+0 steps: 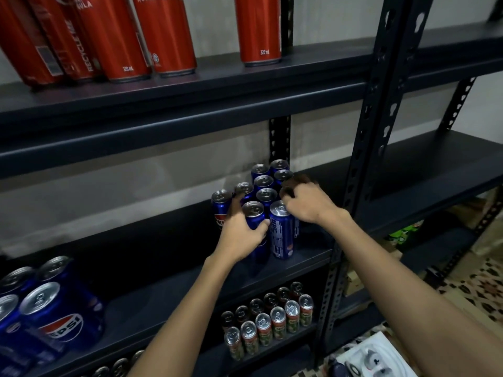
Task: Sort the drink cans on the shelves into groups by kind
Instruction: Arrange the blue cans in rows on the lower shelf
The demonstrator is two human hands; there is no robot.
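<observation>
Several blue Pepsi cans [263, 183] stand in a tight cluster at the right end of the middle shelf [163, 289]. My left hand [239, 238] wraps around the front-left blue can [253, 213] of that cluster. My right hand [307, 202] rests over the top of the front-right blue can [281, 232], with its fingers curled on the rim. A second group of blue Pepsi cans [51, 314] sits at the left end of the same shelf. Red cola cans [163, 36] line the top shelf. Green-labelled cans [269, 327] and dark cans [255, 306] fill the lower shelf.
A black slotted upright post [362, 170] stands just right of the cluster. Another shelf unit [449, 164] continues to the right. A patterned floor [479, 289] and a white object [373, 357] lie at the bottom right. A wide bare stretch of the middle shelf separates the two Pepsi groups.
</observation>
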